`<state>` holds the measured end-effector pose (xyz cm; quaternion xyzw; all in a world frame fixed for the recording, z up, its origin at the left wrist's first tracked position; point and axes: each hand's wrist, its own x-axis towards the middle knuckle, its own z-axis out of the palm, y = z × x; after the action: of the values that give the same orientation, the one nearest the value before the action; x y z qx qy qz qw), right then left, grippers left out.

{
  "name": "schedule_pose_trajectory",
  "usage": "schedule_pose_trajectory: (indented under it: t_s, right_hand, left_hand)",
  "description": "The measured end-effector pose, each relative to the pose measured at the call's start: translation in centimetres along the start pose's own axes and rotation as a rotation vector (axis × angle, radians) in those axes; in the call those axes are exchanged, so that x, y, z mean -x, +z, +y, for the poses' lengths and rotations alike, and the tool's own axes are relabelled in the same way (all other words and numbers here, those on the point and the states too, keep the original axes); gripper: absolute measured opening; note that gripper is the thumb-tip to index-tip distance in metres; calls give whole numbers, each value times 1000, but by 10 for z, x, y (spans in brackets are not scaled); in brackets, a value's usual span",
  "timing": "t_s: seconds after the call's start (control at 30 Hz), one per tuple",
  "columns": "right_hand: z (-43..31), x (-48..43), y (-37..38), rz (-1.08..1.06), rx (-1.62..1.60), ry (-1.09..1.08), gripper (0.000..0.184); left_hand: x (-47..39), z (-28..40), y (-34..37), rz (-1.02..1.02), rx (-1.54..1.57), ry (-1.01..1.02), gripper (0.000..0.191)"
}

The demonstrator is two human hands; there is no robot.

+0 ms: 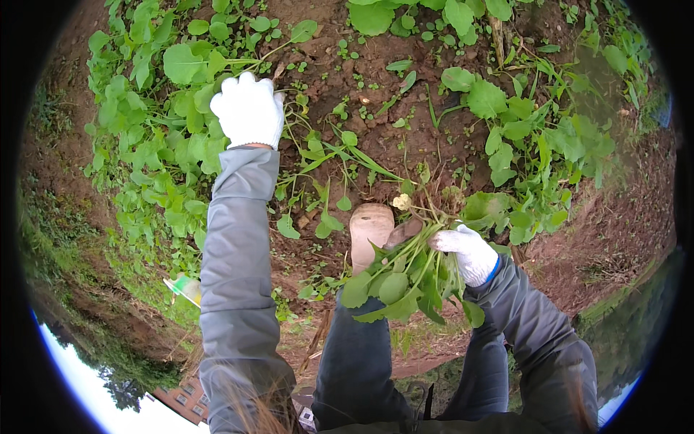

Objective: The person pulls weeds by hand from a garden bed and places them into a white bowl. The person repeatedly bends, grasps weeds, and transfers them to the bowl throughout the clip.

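My left hand (pixel 248 111), in a white knitted glove, reaches out among leafy green seedlings (pixel 184 65) at the upper left. Its fingers point away from me and touch or cover the stems of a broad-leaved plant; their grip is hidden by the back of the glove. Nearer to me, my right hand (pixel 467 252), in a white glove with soiled fingertips, is closed around a bunch of uprooted leafy plants (pixel 404 287). Their roots point away from me and the leaves hang towards my legs.
Brown soil (pixel 374 130) with small sprouts lies between the denser plants. More leafy plants (pixel 520 125) grow on the right. My shoe (pixel 371 230) is just left of the held bunch. A white and green object (pixel 185 287) lies left of my left sleeve.
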<state>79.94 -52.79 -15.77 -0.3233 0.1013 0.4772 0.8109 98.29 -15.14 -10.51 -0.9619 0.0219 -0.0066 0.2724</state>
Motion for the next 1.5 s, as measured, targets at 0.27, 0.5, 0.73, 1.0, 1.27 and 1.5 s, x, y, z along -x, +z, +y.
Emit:
schedule_pose_trajectory:
  t_s: [0.27, 0.5, 0.73, 1.0, 1.27, 1.5]
  right_hand:
    - [-8, 1, 6, 33, 290, -72, 25]
    - [-12, -9, 16, 8, -100, 11, 24]
    - [-14, -18, 24, -28, 347, -118, 26]
    - [-23, -30, 42, -58, -136, 15, 37]
    - [-28, -53, 50, 95, -369, 32, 41]
    - [-28, -62, 43, 212, -333, -68, 25]
  left_hand:
    - [9, 6, 5, 241, -17, 27, 11]
    - [22, 2, -8, 168, -75, 26, 16]
    - [27, 0, -12, 323, 2, 33, 8]
    - [65, 26, -123, 447, 352, 7, 21]
    - [122, 104, -137, -235, 1218, 48, 72]
    - [98, 72, -116, -27, 1207, 88, 52]
